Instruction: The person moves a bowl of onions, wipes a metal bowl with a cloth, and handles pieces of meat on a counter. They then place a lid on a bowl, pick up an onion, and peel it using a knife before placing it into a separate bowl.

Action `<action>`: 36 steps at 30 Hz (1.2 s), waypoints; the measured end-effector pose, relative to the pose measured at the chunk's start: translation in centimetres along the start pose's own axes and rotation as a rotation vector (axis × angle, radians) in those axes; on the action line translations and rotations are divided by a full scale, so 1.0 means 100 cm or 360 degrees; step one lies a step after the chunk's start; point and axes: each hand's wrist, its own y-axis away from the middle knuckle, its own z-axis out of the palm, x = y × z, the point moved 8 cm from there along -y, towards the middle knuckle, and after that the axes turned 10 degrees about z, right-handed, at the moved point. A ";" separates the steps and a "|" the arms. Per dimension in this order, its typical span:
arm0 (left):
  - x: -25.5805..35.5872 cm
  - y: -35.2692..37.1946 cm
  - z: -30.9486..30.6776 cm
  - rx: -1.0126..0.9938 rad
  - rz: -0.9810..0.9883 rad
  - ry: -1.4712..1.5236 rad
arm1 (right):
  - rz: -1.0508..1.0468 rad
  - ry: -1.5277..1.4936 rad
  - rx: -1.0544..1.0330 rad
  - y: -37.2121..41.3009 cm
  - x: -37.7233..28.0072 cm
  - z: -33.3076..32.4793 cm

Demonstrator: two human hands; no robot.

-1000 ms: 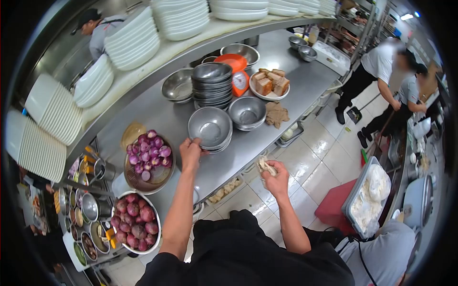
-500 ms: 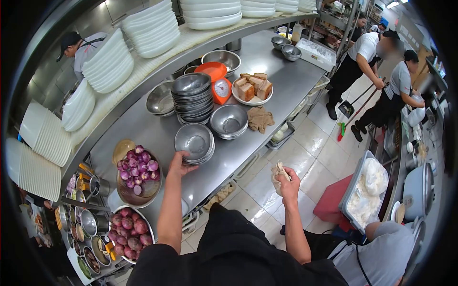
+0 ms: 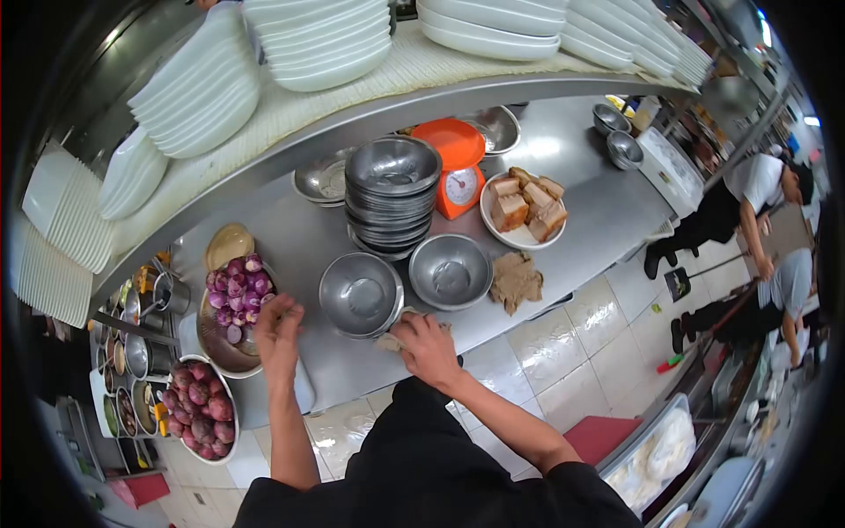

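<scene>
My right hand (image 3: 428, 354) presses a crumpled tan cloth (image 3: 392, 339) at the front edge of the steel counter, close against a metal bowl (image 3: 361, 295). My left hand (image 3: 279, 339) is raised left of that bowl, fingers loosely bent and apart, with nothing visible in it. Beside it sits a metal bowl of peeled purple onions (image 3: 238, 295). A second stack of metal bowls (image 3: 451, 271) stands to the right, and a taller stack (image 3: 393, 189) rises behind. Another brown cloth (image 3: 517, 282) lies flat farther right.
An orange scale (image 3: 459, 187) and a bowl of meat chunks (image 3: 525, 209) stand farther back. Unpeeled onions fill a white-rimmed tub (image 3: 201, 412) at front left. A shelf with stacked white dishes (image 3: 330, 40) overhangs the back. Two people (image 3: 748, 211) work at the right.
My right hand has brought its cloth from above the floor to the counter beside the bowl. My left hand has let go of the bowl and moved left. The view has turned.
</scene>
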 end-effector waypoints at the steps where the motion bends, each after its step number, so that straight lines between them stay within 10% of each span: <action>1: 0.011 0.000 0.007 0.0017 -0.0023 -0.0004 | -0.0004 -0.0004 -0.0028 -0.002 0.011 0.009; 9: 0.057 -0.015 0.121 0.0008 0.0337 -0.0137 | -0.0446 -0.0061 -0.0624 0.007 0.043 0.034; 13: 0.095 -0.025 0.162 0.0064 0.0339 -0.0069 | -0.0348 -0.0612 -0.0012 -0.049 0.085 -0.128; 22: 0.104 -0.016 0.454 -0.0648 -0.0157 0.0609 | 0.1834 -0.0487 0.1760 -0.121 0.631 -0.357; 26: 0.077 -0.032 0.629 -0.0937 -0.0514 0.0540 | 0.2461 -0.0919 0.1734 -0.120 0.735 -0.375; 28: 0.059 -0.052 0.714 -0.1027 -0.0551 0.0398 | 0.2195 -0.1081 0.1016 -0.139 0.735 -0.392; 36: 0.030 -0.121 0.935 -0.1005 -0.0796 0.0297 | 0.1995 -0.0673 0.1080 -0.044 0.755 -0.435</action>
